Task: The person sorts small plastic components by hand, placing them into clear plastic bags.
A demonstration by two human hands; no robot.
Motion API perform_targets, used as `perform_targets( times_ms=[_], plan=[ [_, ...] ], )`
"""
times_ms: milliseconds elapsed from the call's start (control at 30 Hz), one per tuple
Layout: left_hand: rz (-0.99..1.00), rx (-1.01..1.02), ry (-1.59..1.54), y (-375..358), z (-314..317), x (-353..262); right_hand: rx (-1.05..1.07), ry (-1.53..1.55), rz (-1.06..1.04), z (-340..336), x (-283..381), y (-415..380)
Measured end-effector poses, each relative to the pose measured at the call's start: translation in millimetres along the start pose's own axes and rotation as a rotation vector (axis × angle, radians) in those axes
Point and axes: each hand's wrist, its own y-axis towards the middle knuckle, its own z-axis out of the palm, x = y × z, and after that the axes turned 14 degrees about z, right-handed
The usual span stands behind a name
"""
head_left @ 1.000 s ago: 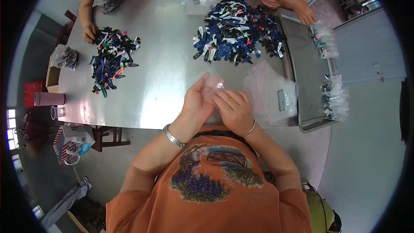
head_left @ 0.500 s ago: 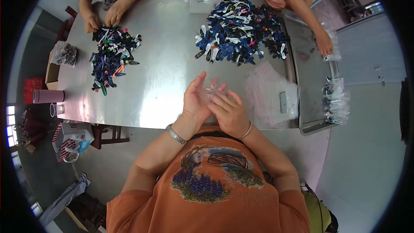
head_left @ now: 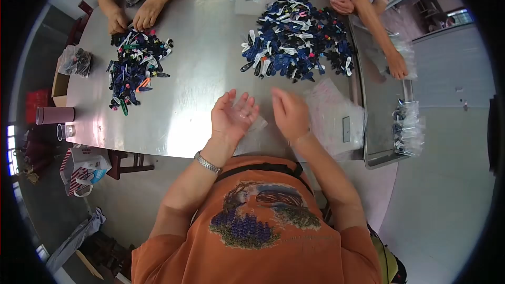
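Observation:
My left hand (head_left: pixel 231 117) is palm up above the near part of the table, its fingers half curled around a clear plastic bag (head_left: pixel 258 124) that pokes out beside the palm. To its right and apart from it, my right hand (head_left: pixel 291 114) is turned back up with bent fingers, slightly blurred; whatever it may hold is hidden. Flat clear bags (head_left: pixel 329 121) lie stacked just right of that hand, with a small grey plate (head_left: pixel 346 129) on top. Beyond both hands spreads a big pile of snap hair clips (head_left: pixel 294 39), mostly navy, black and white.
A metal tray (head_left: pixel 371 94) runs along the right, with filled clip bags (head_left: pixel 407 129) at its edge. One co-worker's hands (head_left: pixel 134 20) touch a smaller clip pile (head_left: pixel 138 68); another's hand (head_left: pixel 397 66) reaches over the tray. A pink tumbler (head_left: pixel 55 115) stands at the far left.
My hands were together around the clear plastic; now they are apart. The left has shifted slightly left, and the right has moved to the right and turned.

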Motion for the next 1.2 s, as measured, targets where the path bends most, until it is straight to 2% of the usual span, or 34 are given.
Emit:
perform_targets(
  times_ms=[33,133,200,300,467,533,667,733,767,833,867,933,967,1067,1133,1167,1200],
  plan=[
    [-0.010,0.025,-0.017,1.2,-3.5,-1.6,-0.053,0.017,0.113,17.2,-10.4,18.4],
    [-0.020,0.035,-0.022,-1.2,-4.3,-4.0,-0.102,-0.037,0.154,48.9,-30.5,61.0],
    [-0.026,0.009,-0.014,-4.2,-6.2,-5.0,-0.066,-0.272,0.261,61.8,-26.0,76.4],
    [-0.028,-0.002,-0.027,-4.2,-8.1,-7.2,-0.005,-0.403,0.297,69.7,-20.1,81.8],
    [-0.040,-0.019,-0.028,-1.7,-6.5,-6.3,0.054,-0.444,0.170,67.3,-35.0,73.0],
    [-0.050,-0.026,-0.016,-0.3,-6.6,-6.7,-0.029,-0.345,0.049,60.7,-39.5,64.7],
    [-0.055,-0.011,-0.004,0.8,-7.2,-9.0,-0.153,-0.212,0.048,51.9,-44.8,51.7],
    [-0.057,-0.024,0.010,0.1,-4.3,-10.0,-0.134,0.032,0.243,47.5,-43.2,44.2],
    [-0.045,-0.022,0.011,0.4,-2.5,-10.6,-0.136,0.033,0.246,45.6,-42.1,40.5],
    [-0.036,-0.021,0.015,2.0,1.0,-12.2,-0.010,0.610,0.505,38.7,-34.2,33.2],
    [-0.025,0.003,0.009,3.3,2.3,-13.6,-0.012,0.610,0.508,33.3,-30.7,28.1],
    [-0.015,0.021,0.004,5.6,6.6,-15.3,0.190,0.903,0.611,14.4,-10.2,17.4],
    [0.004,-0.003,0.001,7.0,9.8,-15.9,0.191,0.905,0.616,7.8,-2.2,9.1],
    [0.026,-0.024,-0.011,10.3,14.4,-16.3,0.259,0.808,0.569,-10.2,21.8,-17.0],
    [0.028,-0.013,-0.021,8.5,17.0,-15.5,0.211,0.441,0.166,-19.5,34.8,-28.2],
    [0.022,-0.020,-0.018,7.1,18.3,-14.7,0.211,0.440,0.164,-20.2,35.8,-28.7],
    [0.015,-0.028,-0.015,5.4,19.6,-13.8,0.176,0.322,0.006,-20.6,36.7,-29.3]
  ],
)
